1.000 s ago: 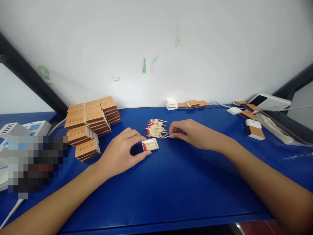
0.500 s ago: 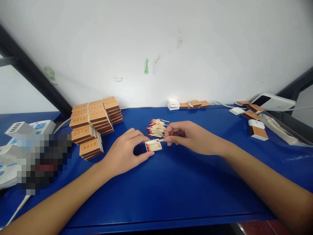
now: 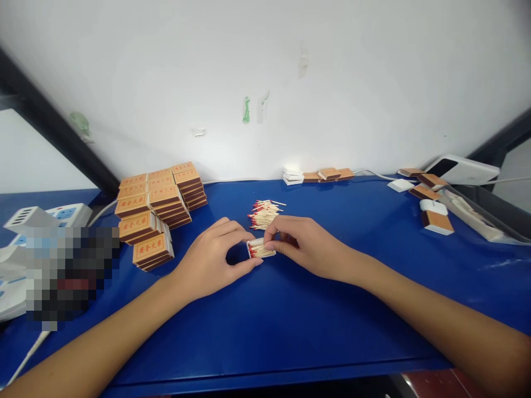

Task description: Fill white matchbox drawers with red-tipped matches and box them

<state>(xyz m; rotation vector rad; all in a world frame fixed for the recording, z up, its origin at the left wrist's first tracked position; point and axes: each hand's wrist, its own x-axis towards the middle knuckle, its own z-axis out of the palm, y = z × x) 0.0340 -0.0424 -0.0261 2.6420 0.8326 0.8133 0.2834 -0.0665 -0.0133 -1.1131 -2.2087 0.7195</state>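
Observation:
A small white matchbox tray (image 3: 248, 249) lies on the blue table, partly filled with red-headed matches (image 3: 259, 250). My left hand (image 3: 213, 254) grips its left end, thumb on the near side and index finger on the far side. Over the tray's right end, the thumb and fingers of my right hand (image 3: 296, 243) are pinched together at a match (image 3: 259, 242), whose rear part is hidden by the fingertips. Just beyond the tray is a loose pile of matches (image 3: 264, 213), heads mostly to the left; my right hand covers its near right edge.
Stacked matchboxes (image 3: 147, 213) stand at left, beside a white power strip (image 3: 77, 218) and a pixelated dark object (image 3: 78, 276). White trays (image 3: 293, 177) and matchboxes (image 3: 329, 174) lie along the wall. More boxes (image 3: 437, 222) and a white device (image 3: 464, 169) are at right.
My right hand has moved left with the match, from beside the tray to over its right end. My left hand keeps its grip on the tray. The view has shifted slightly.

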